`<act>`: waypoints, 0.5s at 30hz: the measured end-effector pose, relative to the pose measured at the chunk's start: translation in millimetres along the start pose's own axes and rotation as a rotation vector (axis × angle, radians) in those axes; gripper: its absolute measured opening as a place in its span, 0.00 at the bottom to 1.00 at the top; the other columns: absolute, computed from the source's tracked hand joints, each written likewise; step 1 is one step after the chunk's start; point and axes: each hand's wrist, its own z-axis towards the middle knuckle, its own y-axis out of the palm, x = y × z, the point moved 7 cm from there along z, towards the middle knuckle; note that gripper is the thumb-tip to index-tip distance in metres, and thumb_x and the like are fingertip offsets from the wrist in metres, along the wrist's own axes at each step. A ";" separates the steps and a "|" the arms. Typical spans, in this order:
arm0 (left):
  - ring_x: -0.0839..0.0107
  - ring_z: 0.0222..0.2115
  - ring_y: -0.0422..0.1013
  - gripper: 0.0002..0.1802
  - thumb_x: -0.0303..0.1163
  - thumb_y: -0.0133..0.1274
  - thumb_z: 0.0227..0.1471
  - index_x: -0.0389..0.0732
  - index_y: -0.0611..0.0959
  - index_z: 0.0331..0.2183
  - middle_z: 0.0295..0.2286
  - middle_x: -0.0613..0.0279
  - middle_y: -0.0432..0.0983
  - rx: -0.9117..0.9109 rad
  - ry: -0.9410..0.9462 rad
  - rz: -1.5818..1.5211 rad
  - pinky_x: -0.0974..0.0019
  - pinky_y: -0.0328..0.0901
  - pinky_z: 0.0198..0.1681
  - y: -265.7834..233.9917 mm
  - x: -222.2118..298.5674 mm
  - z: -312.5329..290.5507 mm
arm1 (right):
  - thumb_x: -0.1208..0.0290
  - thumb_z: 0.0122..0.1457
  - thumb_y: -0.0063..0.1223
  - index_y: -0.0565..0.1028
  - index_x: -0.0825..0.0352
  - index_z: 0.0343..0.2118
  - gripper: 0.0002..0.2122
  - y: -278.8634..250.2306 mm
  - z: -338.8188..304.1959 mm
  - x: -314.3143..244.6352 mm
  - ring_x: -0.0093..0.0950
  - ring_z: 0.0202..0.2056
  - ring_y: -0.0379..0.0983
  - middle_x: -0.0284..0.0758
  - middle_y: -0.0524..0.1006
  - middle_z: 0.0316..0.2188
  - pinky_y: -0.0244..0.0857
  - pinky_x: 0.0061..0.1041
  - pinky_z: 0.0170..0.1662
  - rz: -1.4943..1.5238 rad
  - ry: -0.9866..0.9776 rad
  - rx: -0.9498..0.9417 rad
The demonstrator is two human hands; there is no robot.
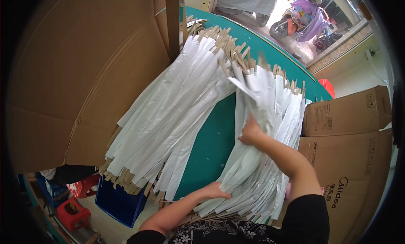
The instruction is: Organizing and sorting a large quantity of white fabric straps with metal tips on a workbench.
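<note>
Two rows of long white plastic sleeves with tan strips sticking out of their ends lie on a green table. My left hand is closed on the near part of a bunch of white sleeves in the right row. Farther up the same bunch, my right hand grips the plastic, with some of its fingers hidden. The bunch's far end is raised and blurred, and one loose sleeve sticks out to the left. To the left lies the other row of sleeves, untouched by either hand.
A tall cardboard sheet stands along the left side. Cardboard boxes are on the right. The green table shows between the rows. Below left are a blue bin and a red stool. Parked bikes stand beyond the table.
</note>
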 end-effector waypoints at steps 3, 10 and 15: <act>0.50 0.56 0.60 0.59 0.65 0.61 0.32 0.42 0.61 0.60 0.55 0.44 0.64 -0.180 0.197 0.188 0.56 0.56 0.59 21.0 42.4 -17.2 | 0.54 0.52 0.49 0.83 0.58 0.33 0.16 3.4 -47.4 40.6 0.31 0.51 0.67 0.30 0.79 0.33 0.28 0.50 0.67 0.228 -0.039 0.125; 0.45 0.62 0.46 0.65 0.58 0.64 0.35 0.26 0.51 0.60 0.60 0.37 0.48 0.205 -0.024 -0.002 0.50 0.50 0.62 98.0 112.4 -0.7 | 0.65 0.49 0.52 0.77 0.56 0.35 0.09 62.0 -87.7 100.8 0.34 0.53 0.63 0.30 0.72 0.45 0.39 0.48 0.66 0.499 -0.155 0.920; 0.45 0.63 0.43 0.64 0.62 0.59 0.40 0.32 0.45 0.63 0.61 0.37 0.44 0.455 0.160 0.174 0.48 0.44 0.63 92.2 114.3 -5.6 | 0.62 0.50 0.54 0.78 0.54 0.34 0.09 71.6 -79.6 113.3 0.34 0.61 0.57 0.29 0.69 0.54 0.35 0.49 0.66 0.478 0.045 1.004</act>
